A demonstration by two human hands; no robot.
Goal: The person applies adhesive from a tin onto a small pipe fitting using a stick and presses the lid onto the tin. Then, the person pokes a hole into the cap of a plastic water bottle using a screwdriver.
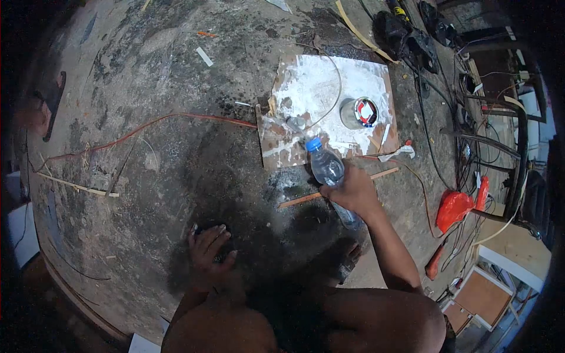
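Note:
A clear plastic bottle [327, 167] with a blue cap is gripped around its middle by my right hand [354, 191]. It slants, cap end toward the board, over the lower edge of that white-smeared board [321, 88]. On the board stands a round can [356, 113] with a red and white patch on its top. A small clear piece [295, 123] lies left of it. My left hand [210, 250] hangs low beside my leg, fingers apart, with nothing visible in it; a dark shape sits just beside the fingers.
Dirty concrete floor [147, 176] spreads around, with an orange hose [176, 115] and a wooden strip [76, 183] at left. A brown strip [338, 187] lies below the board. At right are tangled cables, a red object [453, 209] and a dark metal frame [521, 153].

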